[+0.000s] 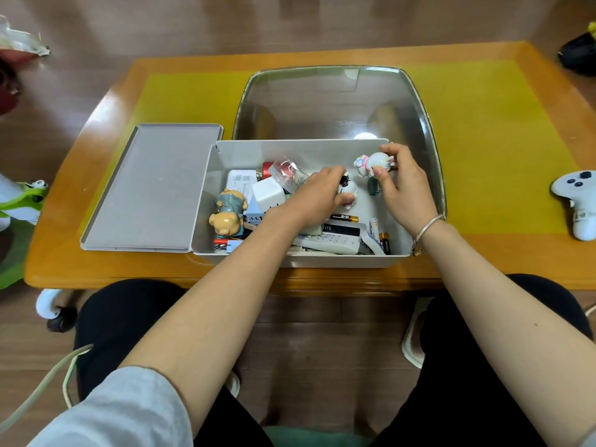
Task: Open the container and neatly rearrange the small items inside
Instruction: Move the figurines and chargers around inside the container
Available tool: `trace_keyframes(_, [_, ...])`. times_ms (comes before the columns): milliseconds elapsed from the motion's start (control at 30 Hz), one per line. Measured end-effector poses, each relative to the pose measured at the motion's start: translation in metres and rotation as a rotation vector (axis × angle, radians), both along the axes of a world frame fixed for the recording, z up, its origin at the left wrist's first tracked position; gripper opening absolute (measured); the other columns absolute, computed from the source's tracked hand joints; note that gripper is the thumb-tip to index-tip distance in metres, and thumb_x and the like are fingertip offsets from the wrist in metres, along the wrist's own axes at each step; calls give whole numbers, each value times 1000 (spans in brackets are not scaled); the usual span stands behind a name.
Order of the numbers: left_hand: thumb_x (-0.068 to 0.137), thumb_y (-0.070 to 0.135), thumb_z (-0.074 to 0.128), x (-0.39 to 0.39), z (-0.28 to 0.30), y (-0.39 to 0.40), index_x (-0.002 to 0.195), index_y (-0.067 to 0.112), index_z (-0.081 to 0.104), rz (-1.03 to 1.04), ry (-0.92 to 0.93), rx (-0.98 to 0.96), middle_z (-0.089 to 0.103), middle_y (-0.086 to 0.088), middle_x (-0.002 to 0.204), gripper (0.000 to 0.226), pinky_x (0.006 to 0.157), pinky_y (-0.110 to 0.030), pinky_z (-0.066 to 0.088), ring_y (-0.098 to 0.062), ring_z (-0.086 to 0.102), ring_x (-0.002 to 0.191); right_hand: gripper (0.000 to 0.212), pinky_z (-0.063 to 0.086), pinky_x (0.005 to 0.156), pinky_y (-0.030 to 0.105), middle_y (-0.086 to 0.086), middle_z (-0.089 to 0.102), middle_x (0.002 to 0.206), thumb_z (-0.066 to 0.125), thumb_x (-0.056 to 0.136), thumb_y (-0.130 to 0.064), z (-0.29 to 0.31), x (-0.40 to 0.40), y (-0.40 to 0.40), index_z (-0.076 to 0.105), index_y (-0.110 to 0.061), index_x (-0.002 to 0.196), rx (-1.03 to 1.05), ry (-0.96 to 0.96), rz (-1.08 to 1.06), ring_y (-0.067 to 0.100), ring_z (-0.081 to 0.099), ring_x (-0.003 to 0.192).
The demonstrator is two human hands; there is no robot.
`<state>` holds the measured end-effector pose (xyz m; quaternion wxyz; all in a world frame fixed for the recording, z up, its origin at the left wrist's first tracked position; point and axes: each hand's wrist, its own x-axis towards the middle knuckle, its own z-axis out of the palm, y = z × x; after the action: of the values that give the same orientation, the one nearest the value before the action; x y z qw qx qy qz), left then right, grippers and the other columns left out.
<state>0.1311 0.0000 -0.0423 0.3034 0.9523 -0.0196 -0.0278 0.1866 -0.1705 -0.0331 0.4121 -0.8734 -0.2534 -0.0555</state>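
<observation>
A grey open container [300, 146] stands at the table's front edge, its grey lid [151, 188] lying flat to its left. Inside lie a bear figurine [227, 214], a white charger cube [267, 193], a clear round case [287, 172], a red cylinder [267, 169], a white remote [335, 241] and several batteries [383, 241]. My left hand [322, 191] reaches into the box and grips a small white figurine [348, 190]. My right hand [403, 185] pinches a white and pink toy figurine [371, 162] above the box's right side.
A large steel tray [429, 124] lies on the wooden table [483, 253] behind and under the box. A white game controller [577, 201] rests at the table's right edge. A green and white toy [19, 201] stands on the floor to the left.
</observation>
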Motion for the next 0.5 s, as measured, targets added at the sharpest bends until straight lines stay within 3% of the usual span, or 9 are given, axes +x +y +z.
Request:
trace_keyframes(133, [97,34,51,2,1,0,103,17,33,-3,109,66,50,-3,80,25,56,-33,30,-24,47,72,30,42,84,26,8,59,118,52,93,-13,-2,1,0,48,-11,123,-20,9,11,22,57,101])
trace_keyframes(233, [97,37,50,1,0,-2,101,19,31,5,134,157,50,-4,78,27,52,-34,28,-27,48,69,30,41,86,28,8,59,119,52,93,-13,-3,3,0,49,-11,123,-43,10,26,23,56,104])
trace_keyframes(400, [96,35,51,-1,-1,-6,105,14,34,46,105,210,54,-10,86,28,60,-36,37,-31,50,75,30,43,88,29,7,59,119,53,93,-14,-2,2,-1,49,-11,123,-52,12,38,22,56,106])
trace_keyframes(500, [95,34,54,-5,-3,-7,111,11,41,79,68,158,58,-12,96,31,69,-41,45,-32,54,83,29,46,92,38,4,61,118,55,93,-15,0,0,-2,50,-13,121,-44,13,40,22,57,107])
